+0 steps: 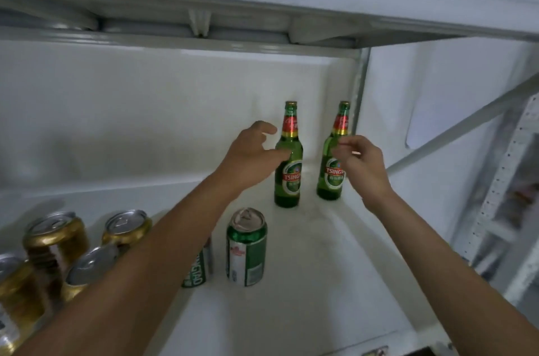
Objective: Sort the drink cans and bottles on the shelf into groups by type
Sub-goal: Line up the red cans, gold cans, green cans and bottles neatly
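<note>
Two green glass bottles (288, 160) (332, 157) stand upright at centre right of the frame, apart, deep on the white shelf (320, 268). The left hand (250, 151), grip spread, touches the left bottle. The right hand (361, 163), fingers loosely curled and holding nothing, hovers in front of the right one. Green cans (246, 247) stand at lower centre, gold cans (55, 239) at lower left.
</note>
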`<state>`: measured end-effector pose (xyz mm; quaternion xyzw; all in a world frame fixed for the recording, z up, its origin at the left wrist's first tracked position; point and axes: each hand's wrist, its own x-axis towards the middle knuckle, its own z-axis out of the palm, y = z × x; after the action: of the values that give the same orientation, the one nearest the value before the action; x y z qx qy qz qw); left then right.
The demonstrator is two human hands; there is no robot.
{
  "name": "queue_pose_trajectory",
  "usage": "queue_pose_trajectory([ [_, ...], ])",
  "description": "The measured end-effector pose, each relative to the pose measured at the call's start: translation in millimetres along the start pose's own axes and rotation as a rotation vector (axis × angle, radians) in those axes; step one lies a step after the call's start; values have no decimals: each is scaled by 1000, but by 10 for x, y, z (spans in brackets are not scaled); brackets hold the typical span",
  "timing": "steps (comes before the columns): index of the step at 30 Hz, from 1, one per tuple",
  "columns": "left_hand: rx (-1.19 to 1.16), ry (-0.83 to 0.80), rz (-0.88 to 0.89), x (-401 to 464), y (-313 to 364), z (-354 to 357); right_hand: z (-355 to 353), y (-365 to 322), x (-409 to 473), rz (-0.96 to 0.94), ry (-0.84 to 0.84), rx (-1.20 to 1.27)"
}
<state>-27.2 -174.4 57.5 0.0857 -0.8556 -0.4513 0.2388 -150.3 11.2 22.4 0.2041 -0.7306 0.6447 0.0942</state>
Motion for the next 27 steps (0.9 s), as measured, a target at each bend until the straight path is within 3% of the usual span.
queue_pose_trajectory([
  [3,47,4,-36,521,147,278,-105,80,539,65,68,-89],
  [13,265,241,-137,1264,84,791,111,514,1437,193,-154,-185],
  [16,326,298,-85,1246,2,770,83,621,1438,102,-160,-225],
  [27,139,318,145,363,363,165,-591,452,615,-131,-154,-157],
])
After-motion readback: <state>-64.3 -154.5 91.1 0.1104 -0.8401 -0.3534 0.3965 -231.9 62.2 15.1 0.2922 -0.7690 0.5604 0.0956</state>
